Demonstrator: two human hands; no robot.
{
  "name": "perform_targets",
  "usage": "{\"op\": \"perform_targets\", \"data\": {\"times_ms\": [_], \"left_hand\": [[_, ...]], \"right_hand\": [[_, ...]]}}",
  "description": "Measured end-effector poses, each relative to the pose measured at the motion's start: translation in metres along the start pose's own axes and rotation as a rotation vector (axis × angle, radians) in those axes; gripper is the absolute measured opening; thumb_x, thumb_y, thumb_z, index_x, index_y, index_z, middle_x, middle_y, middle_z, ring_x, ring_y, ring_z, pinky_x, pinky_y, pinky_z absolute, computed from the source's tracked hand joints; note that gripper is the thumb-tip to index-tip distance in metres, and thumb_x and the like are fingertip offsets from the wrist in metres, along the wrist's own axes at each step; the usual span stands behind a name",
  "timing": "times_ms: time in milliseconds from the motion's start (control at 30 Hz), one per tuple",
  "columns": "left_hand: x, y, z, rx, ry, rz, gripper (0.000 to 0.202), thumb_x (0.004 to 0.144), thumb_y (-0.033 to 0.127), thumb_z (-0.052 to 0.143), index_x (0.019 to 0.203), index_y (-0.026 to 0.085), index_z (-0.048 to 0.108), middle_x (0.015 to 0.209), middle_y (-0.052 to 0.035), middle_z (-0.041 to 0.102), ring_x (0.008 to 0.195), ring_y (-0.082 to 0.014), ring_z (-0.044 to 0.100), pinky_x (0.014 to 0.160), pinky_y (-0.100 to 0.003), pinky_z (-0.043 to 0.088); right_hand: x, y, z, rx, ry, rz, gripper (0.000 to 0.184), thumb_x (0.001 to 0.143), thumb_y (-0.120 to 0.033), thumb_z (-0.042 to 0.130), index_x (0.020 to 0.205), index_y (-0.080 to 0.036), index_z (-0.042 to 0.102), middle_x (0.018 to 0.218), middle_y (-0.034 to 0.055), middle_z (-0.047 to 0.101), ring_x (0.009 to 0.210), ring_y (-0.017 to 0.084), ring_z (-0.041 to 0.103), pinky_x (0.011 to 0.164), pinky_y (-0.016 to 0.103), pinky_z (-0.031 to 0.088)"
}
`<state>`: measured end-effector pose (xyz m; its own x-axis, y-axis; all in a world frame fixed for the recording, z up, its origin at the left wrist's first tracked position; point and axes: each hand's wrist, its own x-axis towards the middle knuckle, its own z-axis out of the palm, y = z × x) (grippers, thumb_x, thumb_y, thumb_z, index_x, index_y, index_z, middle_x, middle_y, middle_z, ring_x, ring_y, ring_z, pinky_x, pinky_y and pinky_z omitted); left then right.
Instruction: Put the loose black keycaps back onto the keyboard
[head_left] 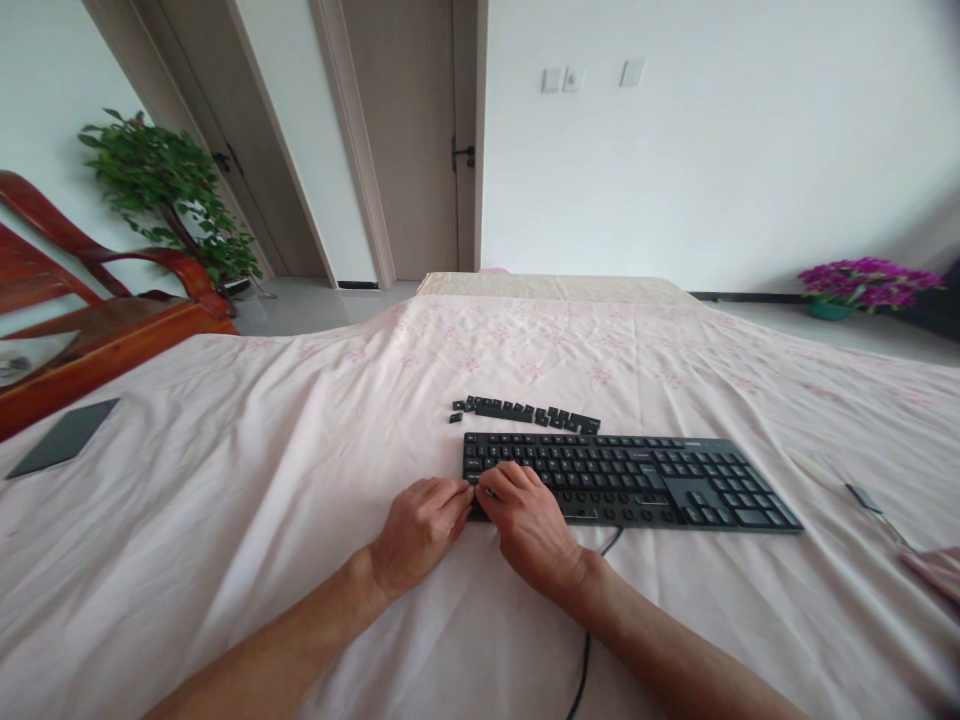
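Observation:
A black computer keyboard [600, 462] lies on the pink floral cloth, with several keycaps off its lower rows. At its left edge my left hand [421, 525] is closed, fingertips pinched against the keyboard's corner. My right hand [525, 515] bends over the lower left keys, its fingers curled together close to the left fingertips. Whatever lies under the right fingers is hidden. Just behind the keyboard, loose black keycaps [559, 417] are laid out in rows, a long spacebar [504, 411] among them.
The keyboard's cable [585, 660] runs toward me beneath my right forearm. A dark flat panel [64, 437] lies at the left, near a wooden chair [112, 300]. To the right, a small dark tool [862, 498] rests on the cloth [300, 440]. Purple flowers [870, 280] stand by the wall.

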<state>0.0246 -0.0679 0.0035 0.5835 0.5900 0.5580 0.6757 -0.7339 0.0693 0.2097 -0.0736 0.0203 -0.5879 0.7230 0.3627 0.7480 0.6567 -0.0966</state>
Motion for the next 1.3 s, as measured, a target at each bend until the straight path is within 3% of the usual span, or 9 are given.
{"op": "perform_targets", "data": {"times_ms": [167, 300, 433, 600, 933, 1133, 1300], "left_hand": [[-0.001, 0.002, -0.001, 0.014, -0.040, -0.002, 0.020, 0.090, 0.017, 0.048, 0.100, 0.018, 0.065, 0.089, -0.0063, 0.068, 0.082, -0.0177, 0.064, 0.076, -0.033, 0.052], [-0.005, 0.004, -0.002, 0.052, -0.015, 0.015, 0.022, 0.089, 0.016, 0.050, 0.106, 0.018, 0.063, 0.096, -0.0074, 0.068, 0.085, -0.0190, 0.063, 0.076, -0.035, 0.050], [-0.008, 0.006, -0.005, 0.089, -0.015, 0.036, 0.026, 0.088, 0.016, 0.051, 0.112, 0.018, 0.061, 0.102, -0.0090, 0.067, 0.089, -0.0205, 0.062, 0.078, -0.037, 0.049], [-0.009, 0.009, -0.004, 0.100, -0.019, 0.056, 0.028, 0.089, 0.016, 0.050, 0.115, 0.017, 0.060, 0.105, -0.0098, 0.067, 0.093, -0.0215, 0.061, 0.079, -0.038, 0.049], [-0.012, 0.006, 0.002, 0.062, 0.010, 0.065, 0.031, 0.088, 0.014, 0.052, 0.117, 0.016, 0.060, 0.108, -0.0086, 0.066, 0.099, -0.0203, 0.059, 0.085, -0.037, 0.050], [-0.011, 0.008, 0.003, 0.002, 0.028, 0.058, 0.028, 0.087, 0.010, 0.051, 0.113, 0.014, 0.062, 0.104, -0.0091, 0.067, 0.098, -0.0199, 0.060, 0.087, -0.037, 0.051], [-0.008, 0.007, 0.005, -0.054, -0.009, 0.029, 0.027, 0.088, 0.010, 0.049, 0.110, 0.016, 0.063, 0.097, -0.0082, 0.066, 0.093, -0.0193, 0.061, 0.085, -0.037, 0.051]], "right_hand": [[0.002, -0.003, -0.006, -0.041, -0.028, 0.003, 0.017, 0.083, -0.006, 0.053, 0.084, -0.018, 0.065, 0.089, 0.0066, 0.060, 0.088, 0.021, 0.048, 0.075, 0.035, 0.039], [-0.002, 0.007, -0.010, 0.074, 0.032, 0.056, 0.028, 0.083, -0.007, 0.054, 0.094, -0.027, 0.071, 0.103, 0.0036, 0.063, 0.100, 0.021, 0.048, 0.081, 0.035, 0.039], [-0.004, 0.021, -0.007, 0.184, 0.119, 0.158, 0.042, 0.082, -0.001, 0.047, 0.099, -0.029, 0.073, 0.101, 0.0036, 0.066, 0.096, 0.019, 0.050, 0.084, 0.034, 0.042], [0.002, 0.023, -0.002, 0.166, 0.154, 0.170, 0.039, 0.084, -0.005, 0.048, 0.105, -0.028, 0.072, 0.102, 0.0048, 0.066, 0.095, 0.020, 0.051, 0.083, 0.034, 0.043], [-0.010, 0.008, -0.003, 0.102, 0.110, 0.134, 0.029, 0.084, -0.008, 0.054, 0.099, -0.027, 0.070, 0.104, 0.0037, 0.064, 0.097, 0.021, 0.047, 0.080, 0.035, 0.036], [-0.009, 0.001, -0.007, 0.000, -0.010, 0.075, 0.016, 0.087, -0.012, 0.053, 0.095, -0.019, 0.065, 0.098, 0.0065, 0.064, 0.097, 0.022, 0.046, 0.080, 0.035, 0.034], [-0.003, 0.001, -0.012, 0.009, -0.069, 0.069, 0.016, 0.084, -0.009, 0.054, 0.087, -0.019, 0.066, 0.095, 0.0056, 0.063, 0.094, 0.020, 0.047, 0.076, 0.035, 0.034]]}}
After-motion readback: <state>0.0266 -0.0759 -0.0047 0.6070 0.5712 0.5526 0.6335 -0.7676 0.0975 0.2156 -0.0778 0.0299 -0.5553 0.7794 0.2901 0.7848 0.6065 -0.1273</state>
